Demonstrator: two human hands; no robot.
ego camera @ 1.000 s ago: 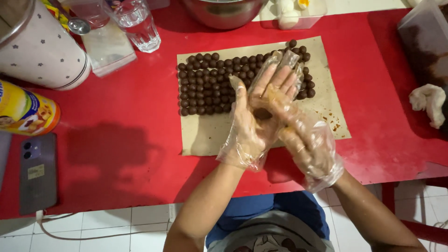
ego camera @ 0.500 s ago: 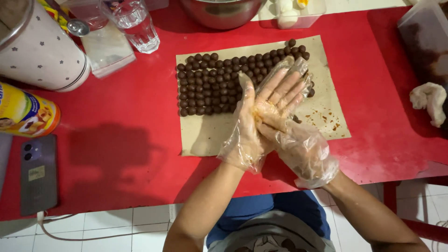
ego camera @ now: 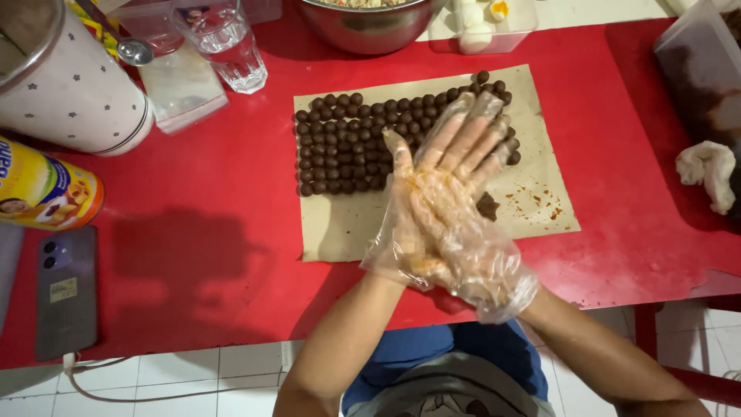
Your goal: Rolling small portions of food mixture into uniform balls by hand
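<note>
Both my hands wear clear plastic gloves and are pressed palm to palm over a sheet of brown paper (ego camera: pixel 347 224) on the red table (ego camera: pixel 193 232). My left hand (ego camera: pixel 455 147) lies with its fingers stretched up and to the right. My right hand (ego camera: pixel 463 262) crosses it lower down. A dark chocolate lump (ego camera: pixel 487 205) shows at the right edge of the pressed palms; the rest of it is hidden. Several rows of small round chocolate balls (ego camera: pixel 347 147) cover the paper's far half, just left of and behind my fingers.
A steel bowl (ego camera: pixel 370 27) and a clear tub (ego camera: pixel 482 27) stand at the back. A drinking glass (ego camera: pixel 228 46), a white starred canister (ego camera: pixel 69 85), a yellow can (ego camera: pixel 42 193) and a phone (ego camera: pixel 65 289) are at the left. A plastic container (ego camera: pixel 695 69) and a crumpled white wad (ego camera: pixel 706 170) sit at the right.
My palms have slid across each other: the left hand's fingers moved up and right, and the right hand drew back toward me.
</note>
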